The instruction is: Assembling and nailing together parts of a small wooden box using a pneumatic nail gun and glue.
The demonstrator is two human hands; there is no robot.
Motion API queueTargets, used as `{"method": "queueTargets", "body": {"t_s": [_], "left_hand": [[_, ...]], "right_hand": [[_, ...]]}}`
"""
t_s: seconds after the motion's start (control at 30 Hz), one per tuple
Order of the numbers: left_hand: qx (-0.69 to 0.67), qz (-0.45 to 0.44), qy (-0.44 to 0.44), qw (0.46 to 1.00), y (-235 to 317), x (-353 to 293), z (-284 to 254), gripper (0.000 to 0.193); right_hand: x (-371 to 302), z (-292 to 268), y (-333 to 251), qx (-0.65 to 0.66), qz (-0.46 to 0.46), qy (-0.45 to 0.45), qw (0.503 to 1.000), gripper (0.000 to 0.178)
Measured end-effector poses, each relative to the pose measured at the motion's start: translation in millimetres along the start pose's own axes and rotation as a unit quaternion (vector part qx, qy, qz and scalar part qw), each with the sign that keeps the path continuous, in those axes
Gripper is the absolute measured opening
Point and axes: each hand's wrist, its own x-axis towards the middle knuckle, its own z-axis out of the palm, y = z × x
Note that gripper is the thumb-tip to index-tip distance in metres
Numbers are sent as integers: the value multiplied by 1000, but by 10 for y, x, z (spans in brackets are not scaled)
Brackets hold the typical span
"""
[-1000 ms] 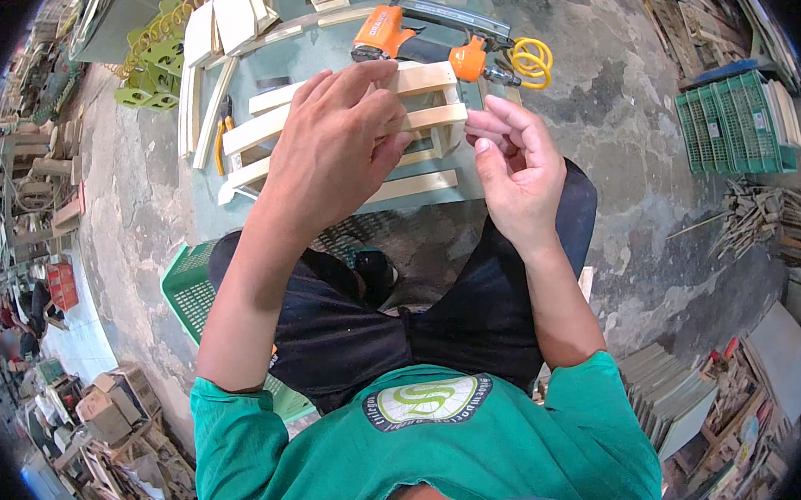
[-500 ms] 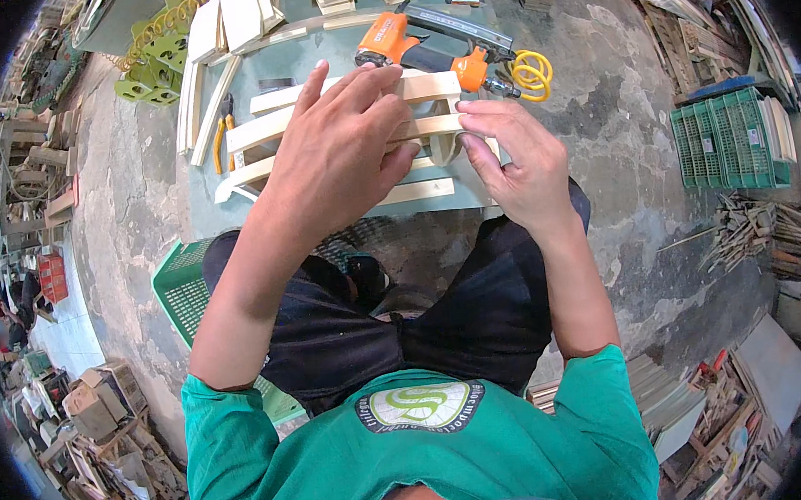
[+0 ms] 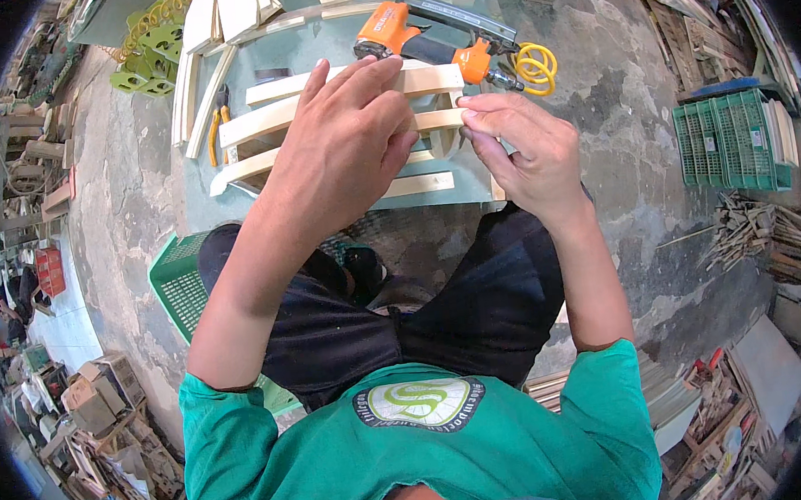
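Note:
A small frame of curved, pale wooden slats lies on the grey-green table (image 3: 202,206) in front of me. My left hand (image 3: 341,133) rests across it, fingers stretched and spread over the slats, hiding their middle part. At the right end of the middle slat (image 3: 436,120), the thumb and fingers of my right hand (image 3: 528,143) pinch its tip. Beyond it runs the far slat (image 3: 430,78); the near slat (image 3: 251,167) shows left of my wrist. A loose straight wooden strip (image 3: 419,185) lies closest to me.
An orange and black nail gun (image 3: 390,30) lies just past the frame, with a coiled yellow hose (image 3: 535,69). Orange-handled pliers (image 3: 216,137) and long wood strips (image 3: 187,98) are at the left. A green crate (image 3: 178,284) stands below the table's left edge.
My right hand has shifted slightly to the right, its fingers still at the slat's end. The left hand stays over the slats. The whole view has moved a little.

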Motion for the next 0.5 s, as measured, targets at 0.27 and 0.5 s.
{"method": "queueTargets", "body": {"t_s": [0.27,0.5], "left_hand": [[-6,0,-2,1000,0,-9,-33,11],[-6,-8,-10,1000,40,6,-60,14]], "right_hand": [[-23,27,-14,19,24,-2,1000,19],[-324,221,-196,264,223,112,932,31]]}}
